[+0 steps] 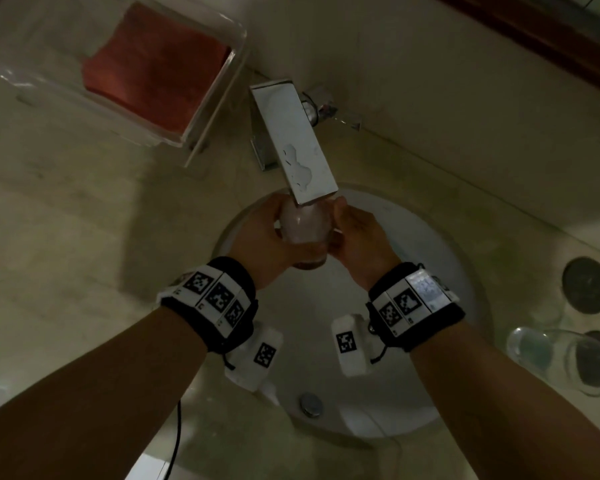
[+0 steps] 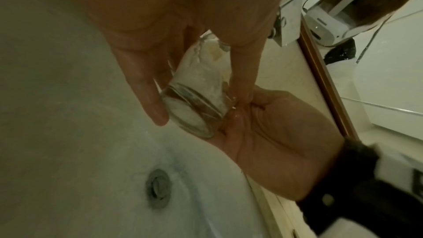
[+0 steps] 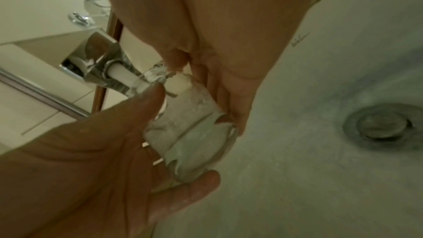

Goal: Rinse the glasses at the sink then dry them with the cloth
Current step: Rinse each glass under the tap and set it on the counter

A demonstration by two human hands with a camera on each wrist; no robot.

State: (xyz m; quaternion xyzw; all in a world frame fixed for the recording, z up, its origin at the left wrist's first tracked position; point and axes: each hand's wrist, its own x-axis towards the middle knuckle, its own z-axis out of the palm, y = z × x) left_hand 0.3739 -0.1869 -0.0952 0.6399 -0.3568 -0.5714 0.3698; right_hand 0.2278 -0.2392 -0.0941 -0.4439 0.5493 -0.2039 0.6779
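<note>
Over the white sink [image 1: 430, 258] both hands hold one clear glass [image 1: 300, 230] under the chrome faucet spout [image 1: 291, 140]. My left hand [image 1: 264, 233] grips the glass between thumb and fingers [image 2: 148, 88]. My right hand [image 1: 355, 230] cups its other side, palm against it, thumb up by the rim. In the right wrist view a white stream leaves the faucet outlet [image 3: 119, 71] and runs into the tilted glass [image 3: 194, 133], which looks frothy and wet. A red cloth [image 1: 153, 67] lies folded in a clear tray [image 1: 219, 98] at the back left.
Clear glasses [image 1: 565, 358] stand on the counter to the right of the sink, beside a dark round coaster [image 1: 586, 289]. The drain plug [image 1: 310, 405] sits at the near side of the bowl. The faucet handle [image 1: 326, 109] juts out behind the spout. A mirror edge runs along the back.
</note>
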